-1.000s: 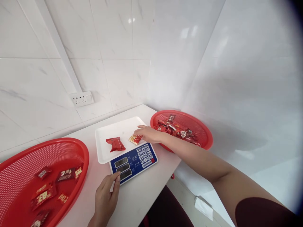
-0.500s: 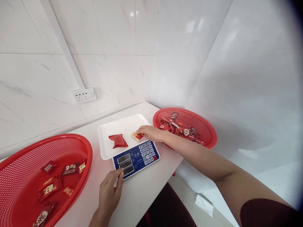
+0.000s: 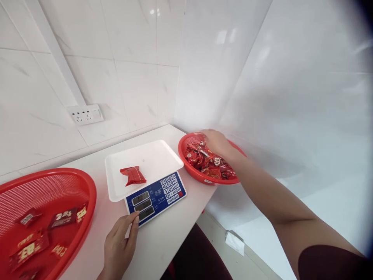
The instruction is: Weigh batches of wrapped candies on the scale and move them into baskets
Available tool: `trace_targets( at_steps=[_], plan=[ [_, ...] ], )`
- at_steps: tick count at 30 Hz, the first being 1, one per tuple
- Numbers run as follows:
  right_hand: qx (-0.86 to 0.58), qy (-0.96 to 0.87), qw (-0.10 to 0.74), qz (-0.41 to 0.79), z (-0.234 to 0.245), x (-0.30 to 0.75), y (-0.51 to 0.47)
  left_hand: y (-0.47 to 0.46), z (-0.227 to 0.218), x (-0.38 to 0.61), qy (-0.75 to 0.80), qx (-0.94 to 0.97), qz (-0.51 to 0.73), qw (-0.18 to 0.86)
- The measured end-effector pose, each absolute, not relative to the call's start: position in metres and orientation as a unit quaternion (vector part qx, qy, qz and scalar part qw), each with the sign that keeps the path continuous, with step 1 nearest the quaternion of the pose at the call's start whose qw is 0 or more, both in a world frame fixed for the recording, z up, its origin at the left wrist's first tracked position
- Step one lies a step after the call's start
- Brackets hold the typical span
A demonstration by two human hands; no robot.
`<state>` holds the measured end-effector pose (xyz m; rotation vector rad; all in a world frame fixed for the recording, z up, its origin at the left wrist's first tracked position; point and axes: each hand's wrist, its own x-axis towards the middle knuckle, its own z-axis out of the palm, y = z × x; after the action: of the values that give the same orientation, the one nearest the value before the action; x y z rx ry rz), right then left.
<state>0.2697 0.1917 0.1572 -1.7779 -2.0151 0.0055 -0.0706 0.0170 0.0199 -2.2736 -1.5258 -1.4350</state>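
Note:
My right hand (image 3: pixel 216 142) is over the far part of the right red basket (image 3: pixel 194 171), its fingers smeared by motion. A blurred red patch shows at its fingertips; I cannot tell whether it is a held packet. Many red snack packets (image 3: pixel 211 171) are heaped in that basket. On the white tray of the scale (image 3: pixel 157 152) lies one red packet (image 3: pixel 133 175). My left hand (image 3: pixel 120 243) is at the front left corner of the blue scale panel (image 3: pixel 159 198), thumb and forefinger closed together at its edge by the displays.
On the left stands another red basket (image 3: pixel 92 194) with several snack packets (image 3: pixel 62 218) lying spread over its bottom. A wall socket (image 3: pixel 85 114) is above the white table (image 3: pixel 163 237). Tiled walls close off the back and right. A white paper (image 3: pixel 234 243) lies on the floor.
My right hand has moved right, from the tray to the right basket. The yellow and red packet it was touching is no longer on the tray. My left hand stays at the scale; the view shifted right.

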Motion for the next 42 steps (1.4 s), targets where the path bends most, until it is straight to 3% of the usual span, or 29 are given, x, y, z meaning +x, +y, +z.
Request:
trace_targets(
  at_steps=[3,6,9,17,23,30,37,42],
  plan=[
    [-0.646,-0.75,0.141,0.004,0.143,0.292,0.184,0.018,0.019,-0.07,-0.494,-0.739,-0.456,0.033],
    [-0.575,-0.811,0.061,0.086,0.115,0.288,0.178,0.019,0.019,-0.07,-0.498,-0.743,-0.445,0.044],
    [-0.59,-0.8,0.024,0.107,0.097,0.282,0.18,0.019,0.018,-0.071,-0.508,-0.738,-0.443,0.047],
    [-0.688,-0.722,0.062,0.034,0.114,0.315,0.2,0.02,0.021,-0.073,-0.52,-0.727,-0.446,0.033],
    [-0.695,-0.712,0.085,0.049,0.132,0.315,0.186,0.022,0.022,-0.072,-0.505,-0.738,-0.444,0.045],
    [-0.599,-0.759,0.205,0.151,0.152,0.258,0.179,0.02,0.016,-0.073,-0.497,-0.737,-0.458,0.017],
    [-0.507,-0.82,0.172,0.203,0.127,0.167,0.186,0.018,0.017,-0.072,-0.499,-0.73,-0.468,-0.005],
    [-0.492,-0.836,0.186,0.157,0.112,0.136,0.192,0.018,0.019,-0.071,-0.492,-0.723,-0.485,-0.009]
  ],
)
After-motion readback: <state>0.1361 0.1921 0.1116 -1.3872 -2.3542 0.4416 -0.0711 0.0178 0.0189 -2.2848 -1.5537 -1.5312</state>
